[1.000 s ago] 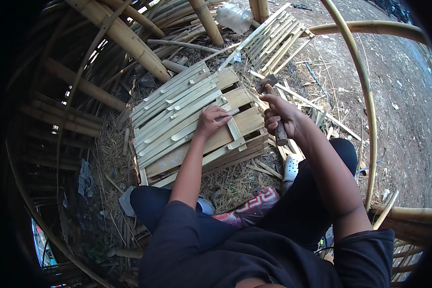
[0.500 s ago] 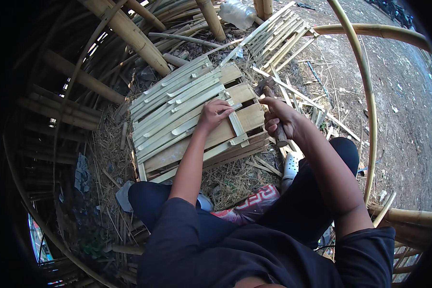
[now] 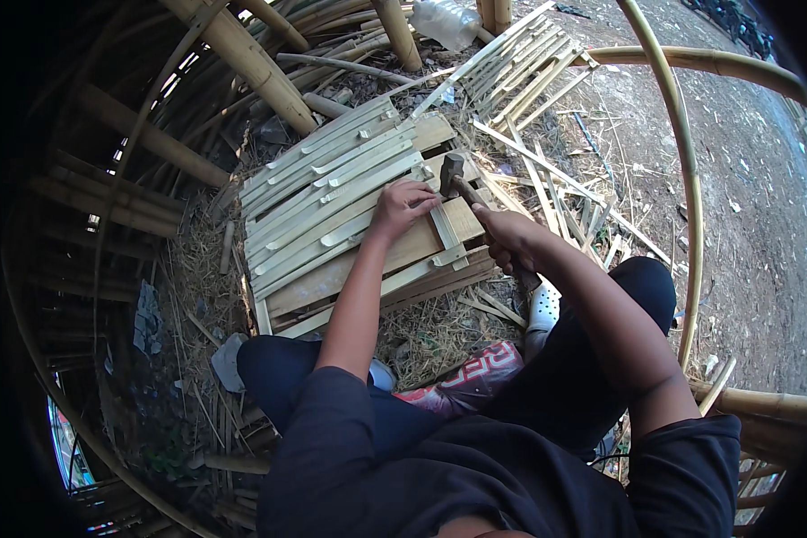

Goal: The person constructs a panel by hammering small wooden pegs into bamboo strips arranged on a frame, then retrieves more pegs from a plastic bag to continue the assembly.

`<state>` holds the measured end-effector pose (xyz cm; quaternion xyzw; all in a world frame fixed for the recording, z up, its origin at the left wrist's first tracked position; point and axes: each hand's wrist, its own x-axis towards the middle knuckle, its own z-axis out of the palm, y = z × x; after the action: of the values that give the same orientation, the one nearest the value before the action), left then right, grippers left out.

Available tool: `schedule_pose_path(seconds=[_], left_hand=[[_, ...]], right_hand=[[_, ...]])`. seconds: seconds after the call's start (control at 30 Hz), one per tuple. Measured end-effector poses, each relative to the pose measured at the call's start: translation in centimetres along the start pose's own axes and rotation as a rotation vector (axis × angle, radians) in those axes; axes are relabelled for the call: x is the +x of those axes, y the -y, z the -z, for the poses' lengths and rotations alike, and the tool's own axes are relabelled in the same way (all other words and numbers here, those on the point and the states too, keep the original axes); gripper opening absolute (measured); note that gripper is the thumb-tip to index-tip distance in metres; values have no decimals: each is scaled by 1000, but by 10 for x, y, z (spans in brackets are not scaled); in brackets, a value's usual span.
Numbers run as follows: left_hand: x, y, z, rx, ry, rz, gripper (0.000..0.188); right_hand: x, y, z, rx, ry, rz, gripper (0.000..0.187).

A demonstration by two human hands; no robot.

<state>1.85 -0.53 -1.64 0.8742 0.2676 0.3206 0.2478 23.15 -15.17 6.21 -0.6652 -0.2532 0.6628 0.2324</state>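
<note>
Packed, littered earth (image 3: 753, 224) spreads to the right, with thick bamboo poles (image 3: 251, 72) at the upper left and dry straw (image 3: 430, 345) around a low plank surface (image 3: 318, 289). At the top lies a clear plastic jug (image 3: 446, 25); its contents cannot be made out. A printed red and dark sack (image 3: 466, 378) lies between the person's legs, its inside hidden. On the plank surface rests a slatted panel (image 3: 332, 193) of pale, greenish-cream bamboo strips, roughly parallel with gaps between, several bearing curled, peeled slivers. A second panel (image 3: 520, 72) lies beyond it. The hammer (image 3: 464, 188), dark-headed with a brown handle, slants over the panel's right end, its head near the left fingertips. The right hand (image 3: 514, 238) has its grip wrapped round the handle. The left hand (image 3: 403, 209) rests at the panel's right end, fingers bent and gathered; whether its grip pinches anything cannot be told.
</note>
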Motion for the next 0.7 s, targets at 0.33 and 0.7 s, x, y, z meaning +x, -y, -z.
schedule_pose_path(seconds=[0.33, 0.7], left_hand=[[-5, 4, -4, 118, 2, -2, 26], [-2, 2, 1, -29, 34, 84, 24]], right_hand=[[-11, -3, -4, -230, -112, 23, 67], [-14, -5, -8, -270, -138, 55, 67]])
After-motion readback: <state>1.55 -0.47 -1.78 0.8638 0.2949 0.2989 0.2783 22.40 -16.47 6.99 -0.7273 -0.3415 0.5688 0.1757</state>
